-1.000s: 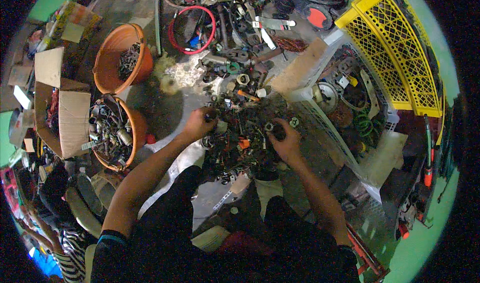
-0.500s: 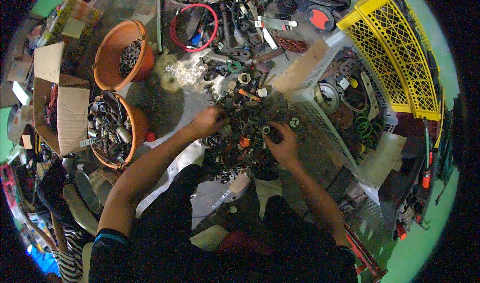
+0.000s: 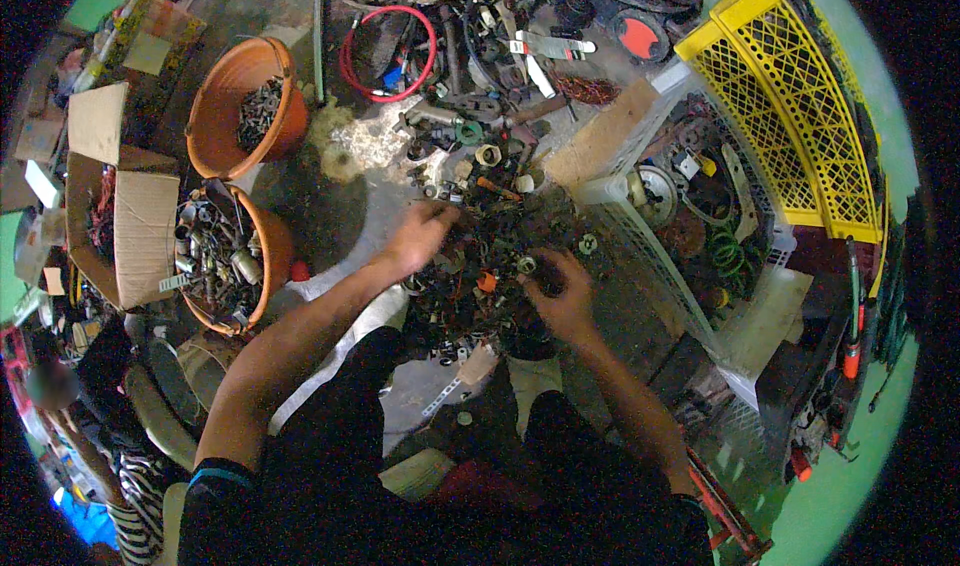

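A heap of dark, greasy metal parts (image 3: pixel 475 306) lies between my knees, with a small orange piece (image 3: pixel 487 282) in it. My left hand (image 3: pixel 420 238) is at the heap's upper left edge, its fingers stretched over the parts; nothing shows in it. On the right side of the heap, my right hand (image 3: pixel 562 291) is curled, with a small round metal fitting (image 3: pixel 527 264) pinched at its fingertips. Just beyond the heap lie an orange-handled tool (image 3: pixel 497 188) and a large hex nut (image 3: pixel 488 154).
Two orange buckets (image 3: pixel 203 116) of metal parts and an open cardboard box (image 3: pixel 147 236) stand at left. At right are a white crate (image 3: pixel 655 276) of parts and a yellow crate (image 3: pixel 790 96). A red hose (image 3: pixel 436 56) lies far ahead. Another person in striped sleeves (image 3: pixel 135 501) is lower left.
My left hand has shifted slightly and its fingers have straightened over the heap. The fitting in my right hand has moved slightly left and down. Another person has come further into view at lower left.
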`<state>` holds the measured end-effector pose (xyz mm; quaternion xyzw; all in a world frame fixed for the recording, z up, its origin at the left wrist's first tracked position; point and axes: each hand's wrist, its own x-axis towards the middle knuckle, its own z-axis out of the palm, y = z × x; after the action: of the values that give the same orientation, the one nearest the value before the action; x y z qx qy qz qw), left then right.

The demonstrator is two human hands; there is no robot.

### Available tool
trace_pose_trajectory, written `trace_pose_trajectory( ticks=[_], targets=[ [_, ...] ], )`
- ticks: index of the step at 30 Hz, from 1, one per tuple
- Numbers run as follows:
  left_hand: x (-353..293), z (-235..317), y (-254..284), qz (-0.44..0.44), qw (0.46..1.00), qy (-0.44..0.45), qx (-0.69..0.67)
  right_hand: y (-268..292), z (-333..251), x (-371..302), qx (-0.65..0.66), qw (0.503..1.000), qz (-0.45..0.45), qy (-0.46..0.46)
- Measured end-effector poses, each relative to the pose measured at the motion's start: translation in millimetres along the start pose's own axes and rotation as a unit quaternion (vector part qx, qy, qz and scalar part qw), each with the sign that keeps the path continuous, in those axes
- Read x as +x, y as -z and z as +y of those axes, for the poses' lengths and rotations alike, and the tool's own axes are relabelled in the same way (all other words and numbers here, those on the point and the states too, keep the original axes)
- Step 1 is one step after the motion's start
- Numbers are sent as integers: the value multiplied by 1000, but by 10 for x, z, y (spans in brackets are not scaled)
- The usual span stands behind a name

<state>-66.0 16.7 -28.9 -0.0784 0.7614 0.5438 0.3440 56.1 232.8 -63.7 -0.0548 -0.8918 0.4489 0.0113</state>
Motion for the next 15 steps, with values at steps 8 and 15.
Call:
trace_pose_trajectory(
  ticks=[8,15],
  targets=[
    [-273,-92,-30,-145,959,87,-226,129,-446,68,31,999,-13,14],
    [-544,-493,628,103,903,41,-416,121,-156,-93,154,986,-36,-48]
  ],
)
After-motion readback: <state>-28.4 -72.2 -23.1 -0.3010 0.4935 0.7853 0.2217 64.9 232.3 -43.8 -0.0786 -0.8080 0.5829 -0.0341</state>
